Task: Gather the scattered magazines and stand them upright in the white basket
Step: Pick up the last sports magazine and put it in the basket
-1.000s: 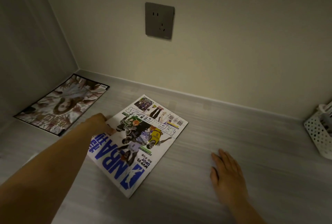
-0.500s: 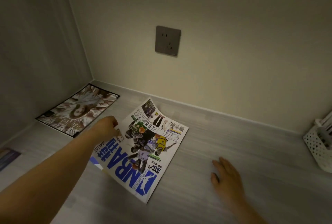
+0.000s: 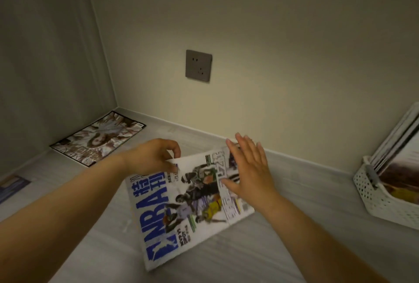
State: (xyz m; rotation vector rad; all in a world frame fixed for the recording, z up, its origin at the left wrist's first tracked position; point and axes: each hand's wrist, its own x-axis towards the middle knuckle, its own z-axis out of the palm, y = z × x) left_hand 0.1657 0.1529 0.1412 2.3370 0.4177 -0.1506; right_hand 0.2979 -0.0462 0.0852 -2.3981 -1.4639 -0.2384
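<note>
A white basketball magazine [image 3: 181, 212] with big blue letters is tilted up off the grey surface in the middle. My left hand [image 3: 154, 158] pinches its far left edge. My right hand [image 3: 247, 169], fingers straight and spread, lies over its far right part. A second magazine [image 3: 97, 138] with a brownish portrait cover lies flat in the far left corner. The white perforated basket [image 3: 371, 189] stands at the right edge, with several magazines [image 3: 399, 146] leaning upright inside it.
Walls close off the back and the left side; a grey wall socket [image 3: 198, 65] sits on the back wall. A bluish flat thing [image 3: 11, 186], cut off by the frame, lies at the far left edge. Bare grey surface [image 3: 283, 248] stretches between the magazine and the basket.
My left hand has lifted the basketball magazine off the surface and swung it toward the right. My right hand rose from the surface and came over the magazine's far right part.
</note>
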